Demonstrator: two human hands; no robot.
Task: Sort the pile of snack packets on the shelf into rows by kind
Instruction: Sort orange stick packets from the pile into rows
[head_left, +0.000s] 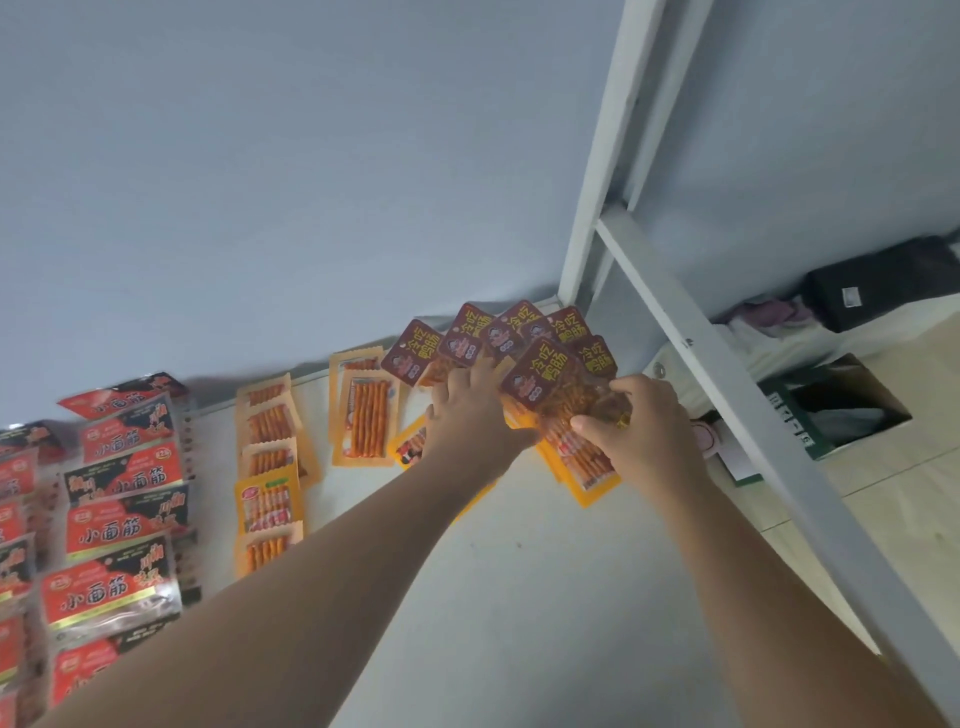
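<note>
While both arms reach across the white shelf, I see my right hand pinching a dark red packet by its lower edge, fingers curled around it. My left hand lies flat and spread on the remaining pile near the back corner. Orange packets and red-and-black packets already sit in rows at left.

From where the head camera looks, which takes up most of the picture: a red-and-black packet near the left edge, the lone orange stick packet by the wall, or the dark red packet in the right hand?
1. Red-and-black packet, though it lies nearest the camera.
2. Orange stick packet.
3. Dark red packet, partly hidden by the right hand, so unsure against the orange one.
</note>
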